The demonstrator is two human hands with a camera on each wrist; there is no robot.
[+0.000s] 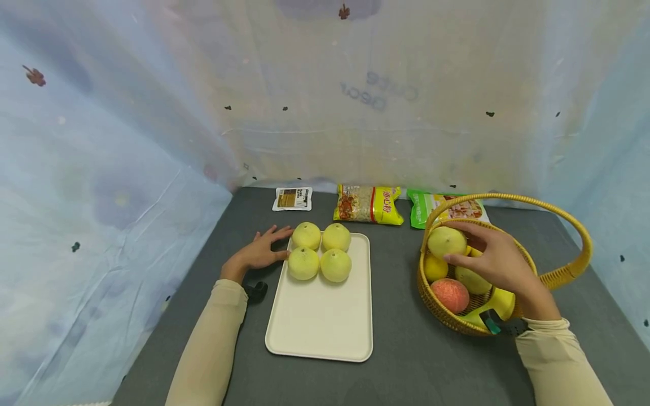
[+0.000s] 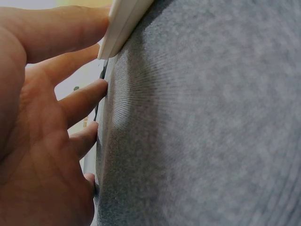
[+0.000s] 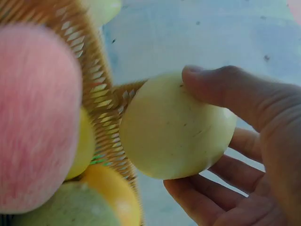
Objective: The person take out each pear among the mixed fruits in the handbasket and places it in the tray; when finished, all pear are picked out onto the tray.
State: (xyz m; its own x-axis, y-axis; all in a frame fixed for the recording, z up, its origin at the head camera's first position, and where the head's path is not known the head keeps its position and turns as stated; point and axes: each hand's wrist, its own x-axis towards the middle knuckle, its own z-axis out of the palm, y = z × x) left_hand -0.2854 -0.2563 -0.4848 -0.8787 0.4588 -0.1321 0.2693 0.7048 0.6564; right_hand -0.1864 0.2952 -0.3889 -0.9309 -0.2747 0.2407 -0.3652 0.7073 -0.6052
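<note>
Four pale yellow-green round fruits (image 1: pixel 303 263) stand in two rows at the far left part of a cream tray (image 1: pixel 325 321). My left hand (image 1: pixel 260 251) touches the tray's left edge with spread fingers; in the left wrist view the thumb lies against the rim (image 2: pixel 123 28). Over a yellow wicker basket (image 1: pixel 431 299), my right hand (image 1: pixel 500 262) grips another pale yellow-green fruit (image 1: pixel 447 242), thumb on one side and fingers on the other (image 3: pixel 176 129). Below it the basket holds a reddish-pink fruit (image 1: pixel 449 295), a yellow fruit (image 1: pixel 435 268), a greenish one (image 1: pixel 473 280) and a long yellow-green item (image 1: pixel 500 304).
Along the back of the dark table (image 1: pixel 396 338) lie a small white packet (image 1: pixel 292 199), a yellow bag (image 1: pixel 368 204) and a green bag (image 1: pixel 420 210). The basket's tall handle (image 1: pixel 574 220) arches to the right. Patterned curtains (image 1: pixel 325 141) hang behind and at the sides.
</note>
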